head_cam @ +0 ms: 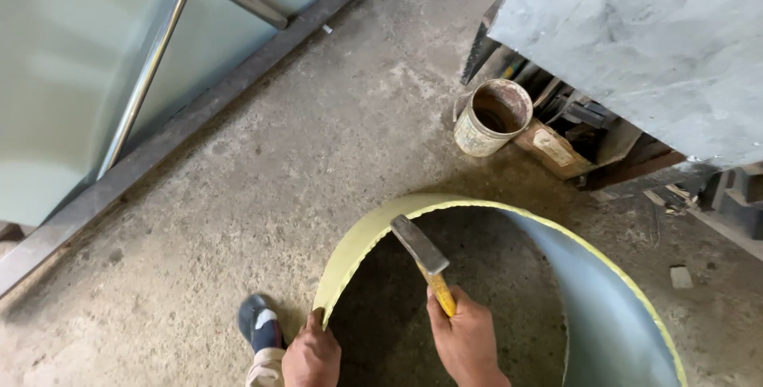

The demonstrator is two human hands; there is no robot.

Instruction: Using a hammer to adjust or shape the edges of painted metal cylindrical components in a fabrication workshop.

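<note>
Hammer and curved metal sheet on the concrete floor (262, 156).

Low in the frame, your right hand (467, 339) is wrapped around the yellow handle of a hammer (423, 253), its head resting at the sheet's top edge. Your left hand (312, 355) pinches the left end of the curved metal sheet (604, 307), beside your shoe (259, 325). A rusty can (493, 117) stands at upper right.
</note>
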